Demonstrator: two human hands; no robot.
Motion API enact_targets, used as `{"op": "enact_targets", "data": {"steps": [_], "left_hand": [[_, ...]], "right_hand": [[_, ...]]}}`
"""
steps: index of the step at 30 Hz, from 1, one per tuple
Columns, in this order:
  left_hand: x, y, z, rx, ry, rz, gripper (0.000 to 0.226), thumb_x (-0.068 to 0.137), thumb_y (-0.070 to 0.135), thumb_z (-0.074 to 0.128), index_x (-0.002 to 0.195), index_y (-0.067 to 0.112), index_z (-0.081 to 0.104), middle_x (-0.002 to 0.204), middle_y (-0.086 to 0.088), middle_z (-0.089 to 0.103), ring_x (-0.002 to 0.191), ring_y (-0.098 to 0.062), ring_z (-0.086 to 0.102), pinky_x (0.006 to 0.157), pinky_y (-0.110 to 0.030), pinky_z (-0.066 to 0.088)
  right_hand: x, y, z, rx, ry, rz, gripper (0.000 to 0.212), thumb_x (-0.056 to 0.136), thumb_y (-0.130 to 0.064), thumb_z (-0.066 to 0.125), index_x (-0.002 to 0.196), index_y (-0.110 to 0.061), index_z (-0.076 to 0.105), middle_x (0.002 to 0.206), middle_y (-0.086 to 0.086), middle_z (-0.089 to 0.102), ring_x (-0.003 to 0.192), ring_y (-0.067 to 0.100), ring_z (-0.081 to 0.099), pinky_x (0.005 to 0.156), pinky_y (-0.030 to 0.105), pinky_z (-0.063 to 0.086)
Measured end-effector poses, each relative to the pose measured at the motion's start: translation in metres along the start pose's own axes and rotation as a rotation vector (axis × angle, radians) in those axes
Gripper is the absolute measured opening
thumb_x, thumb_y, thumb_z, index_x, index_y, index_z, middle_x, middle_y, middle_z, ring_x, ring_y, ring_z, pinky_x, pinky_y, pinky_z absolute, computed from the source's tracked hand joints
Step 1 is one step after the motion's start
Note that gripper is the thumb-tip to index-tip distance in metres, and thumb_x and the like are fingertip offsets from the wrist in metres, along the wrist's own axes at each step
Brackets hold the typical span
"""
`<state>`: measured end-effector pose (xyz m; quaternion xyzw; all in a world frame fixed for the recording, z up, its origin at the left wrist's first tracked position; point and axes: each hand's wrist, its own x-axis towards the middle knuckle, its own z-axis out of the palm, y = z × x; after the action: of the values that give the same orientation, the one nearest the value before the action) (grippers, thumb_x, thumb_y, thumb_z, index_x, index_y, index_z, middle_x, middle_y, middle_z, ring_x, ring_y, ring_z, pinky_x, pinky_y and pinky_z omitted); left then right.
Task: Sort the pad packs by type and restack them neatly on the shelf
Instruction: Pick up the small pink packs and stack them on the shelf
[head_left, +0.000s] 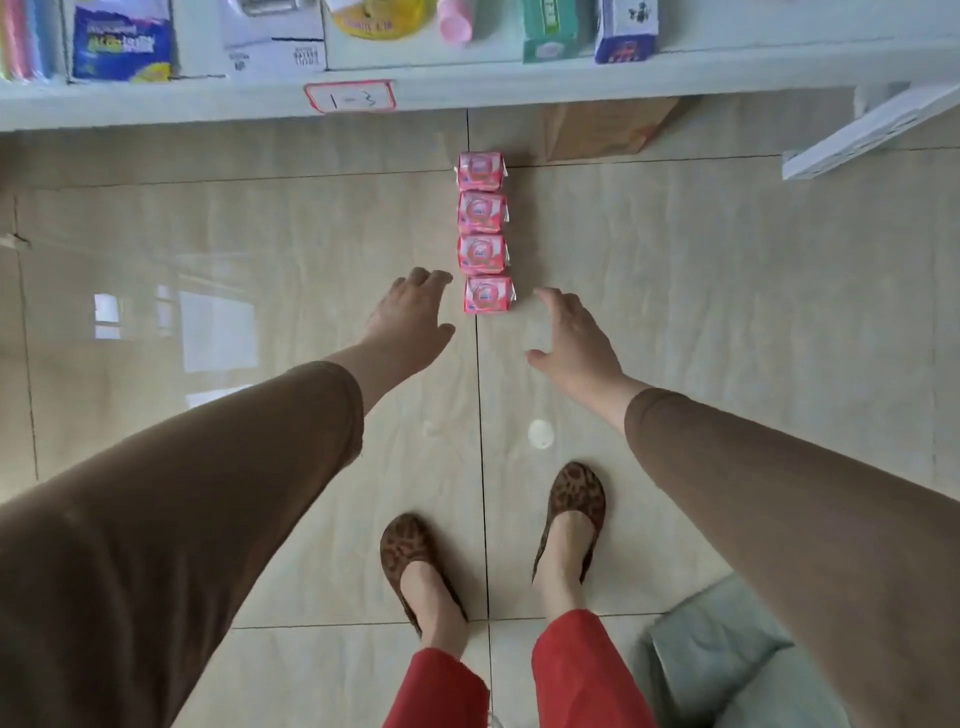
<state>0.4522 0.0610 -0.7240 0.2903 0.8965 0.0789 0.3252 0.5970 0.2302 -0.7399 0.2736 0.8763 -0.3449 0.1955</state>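
4 pink pad packs (483, 234) lie on the tiled floor (727, 270) in 1 column, long axis running away from me toward the shelf (467, 85). Left hand (410, 319) spread, holding nothing, just left of the nearest pack (490, 295). Right hand (574, 338) spread too, just right of it, about equally near. Both flank that pack; I judge a 2-handed scoop comes next. Shelf tag reads 1-3; assorted goods above, cushion lower right.
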Motion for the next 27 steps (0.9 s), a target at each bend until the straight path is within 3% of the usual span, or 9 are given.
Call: {"op": "enact_targets", "data": {"steps": [7, 10, 14, 17, 22, 25, 27], "left_hand": [[0.101, -0.016, 0.053, 0.076, 0.065, 0.054, 0.066, 0.089, 0.010, 0.060, 0.149, 0.021, 0.034, 0.142, -0.008, 0.040, 0.127, -0.029, 0.042, 0.097, -0.045, 0.047], [0.131, -0.016, 0.065, 0.118, 0.105, 0.068, 0.064, 0.091, 0.007, 0.057, 0.149, 0.022, 0.033, 0.142, -0.008, 0.039, 0.126, -0.028, 0.042, 0.094, -0.045, 0.049], [0.152, -0.018, 0.078, 0.164, 0.145, 0.104, 0.061, 0.090, 0.021, 0.065, 0.144, 0.022, 0.037, 0.136, -0.010, 0.041, 0.122, -0.031, 0.043, 0.087, -0.048, 0.051], [0.157, -0.022, 0.084, 0.170, 0.175, 0.131, 0.066, 0.084, 0.030, 0.073, 0.140, 0.022, 0.040, 0.134, -0.009, 0.044, 0.120, -0.031, 0.044, 0.083, -0.047, 0.051], [0.138, -0.016, 0.089, 0.086, 0.109, 0.052, 0.059, 0.082, 0.023, 0.074, 0.131, 0.015, 0.041, 0.117, -0.010, 0.055, 0.105, -0.033, 0.056, 0.075, -0.042, 0.047], [0.100, -0.010, 0.068, 0.007, 0.098, -0.010, 0.052, 0.082, 0.023, 0.071, 0.126, 0.016, 0.044, 0.114, -0.009, 0.056, 0.097, -0.033, 0.060, 0.072, -0.040, 0.048], [0.067, 0.000, 0.043, -0.049, 0.083, -0.055, 0.052, 0.082, 0.025, 0.070, 0.127, 0.018, 0.045, 0.115, -0.008, 0.055, 0.095, -0.033, 0.060, 0.073, -0.041, 0.051]], "right_hand": [[0.086, 0.034, 0.069, 0.081, 0.023, -0.026, 0.087, 0.079, -0.008, 0.072, 0.152, -0.020, 0.026, 0.145, 0.009, 0.037, 0.114, 0.029, 0.058, 0.081, 0.030, 0.046], [0.110, 0.042, 0.088, 0.123, 0.051, -0.037, 0.081, 0.077, -0.005, 0.072, 0.147, -0.019, 0.033, 0.139, 0.008, 0.041, 0.109, 0.028, 0.061, 0.081, 0.032, 0.050], [0.126, 0.049, 0.108, 0.142, 0.110, -0.064, 0.065, 0.078, -0.014, 0.071, 0.136, -0.018, 0.043, 0.128, 0.004, 0.049, 0.107, 0.026, 0.059, 0.076, 0.038, 0.054], [0.128, 0.052, 0.117, 0.129, 0.134, -0.075, 0.063, 0.077, -0.017, 0.070, 0.135, -0.024, 0.047, 0.122, 0.002, 0.050, 0.109, 0.025, 0.055, 0.074, 0.035, 0.052], [0.103, 0.056, 0.107, 0.222, 0.038, -0.060, 0.056, 0.074, -0.011, 0.069, 0.126, -0.018, 0.050, 0.118, 0.005, 0.054, 0.105, 0.029, 0.055, 0.079, 0.038, 0.051], [0.068, 0.055, 0.075, 0.318, 0.003, 0.031, 0.049, 0.072, -0.014, 0.073, 0.111, -0.020, 0.045, 0.107, 0.003, 0.062, 0.092, 0.023, 0.061, 0.063, 0.025, 0.044], [0.037, 0.043, 0.041, 0.416, -0.015, 0.079, 0.052, 0.070, -0.017, 0.076, 0.109, -0.024, 0.042, 0.108, 0.002, 0.063, 0.089, 0.018, 0.062, 0.061, 0.018, 0.040]]}}
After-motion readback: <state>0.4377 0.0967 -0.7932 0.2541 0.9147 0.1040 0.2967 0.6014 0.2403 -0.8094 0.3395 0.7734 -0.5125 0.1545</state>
